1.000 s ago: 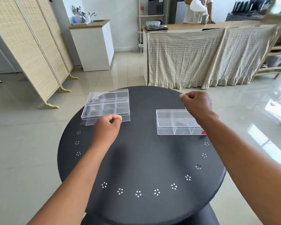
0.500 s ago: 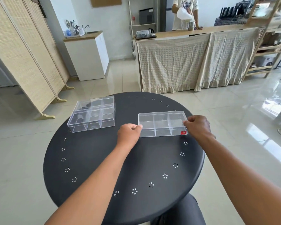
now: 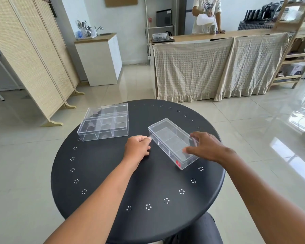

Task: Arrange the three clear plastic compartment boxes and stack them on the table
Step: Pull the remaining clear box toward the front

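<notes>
A single clear compartment box (image 3: 169, 138) with a red sticker lies turned diagonally on the right half of the round black table (image 3: 113, 173). My right hand (image 3: 206, 147) grips its near right end, fingers on the lid and thumb on the side. My left hand (image 3: 137, 147) is curled, its fingertips pinching the box's near left corner. Two more clear compartment boxes (image 3: 104, 124) sit one on the other at the table's far left, the upper one shifted a little toward the back.
A woven folding screen (image 3: 30, 55) stands to the left on the tiled floor. Behind the table is a cloth-draped counter (image 3: 218, 67) where a person (image 3: 206, 14) stands. A white cabinet (image 3: 100, 59) and wooden shelves (image 3: 298, 50) line the back.
Both hands came onto the single box and turned it from square to diagonal. The view has tilted, so the table sits lower in frame. The two stacked boxes stayed put.
</notes>
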Demonstrator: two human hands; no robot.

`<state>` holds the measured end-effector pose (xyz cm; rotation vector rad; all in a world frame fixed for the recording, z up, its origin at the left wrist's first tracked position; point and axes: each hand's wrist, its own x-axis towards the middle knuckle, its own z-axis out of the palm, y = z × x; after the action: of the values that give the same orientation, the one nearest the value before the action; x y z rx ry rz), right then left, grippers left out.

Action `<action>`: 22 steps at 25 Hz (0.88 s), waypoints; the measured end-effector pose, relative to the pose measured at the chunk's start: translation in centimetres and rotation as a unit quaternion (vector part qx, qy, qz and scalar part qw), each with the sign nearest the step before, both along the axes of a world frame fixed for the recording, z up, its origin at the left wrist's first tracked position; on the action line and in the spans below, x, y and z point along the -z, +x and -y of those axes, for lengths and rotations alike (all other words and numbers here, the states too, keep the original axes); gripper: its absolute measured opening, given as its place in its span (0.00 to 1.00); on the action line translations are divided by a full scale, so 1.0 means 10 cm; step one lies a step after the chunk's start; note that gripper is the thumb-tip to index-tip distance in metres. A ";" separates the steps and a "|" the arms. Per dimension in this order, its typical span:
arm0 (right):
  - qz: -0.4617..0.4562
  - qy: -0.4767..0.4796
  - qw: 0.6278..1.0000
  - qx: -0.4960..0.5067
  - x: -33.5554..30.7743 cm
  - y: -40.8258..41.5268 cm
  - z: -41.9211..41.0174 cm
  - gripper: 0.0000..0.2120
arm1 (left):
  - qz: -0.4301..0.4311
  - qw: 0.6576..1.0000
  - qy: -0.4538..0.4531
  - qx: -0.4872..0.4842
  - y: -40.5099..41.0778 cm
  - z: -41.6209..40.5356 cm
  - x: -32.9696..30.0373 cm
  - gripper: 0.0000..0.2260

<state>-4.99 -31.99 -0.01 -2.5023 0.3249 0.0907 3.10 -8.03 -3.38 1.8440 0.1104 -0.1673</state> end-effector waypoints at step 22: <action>0.066 0.123 0.985 0.102 0.07 0.16 -0.85 0.18 | -0.016 0.994 -0.006 -0.104 -0.40 -1.13 -0.01 0.09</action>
<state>-3.38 -23.49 -0.74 -2.2053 0.4818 -0.1101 -0.86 3.28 -3.26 1.8058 0.3208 -0.0519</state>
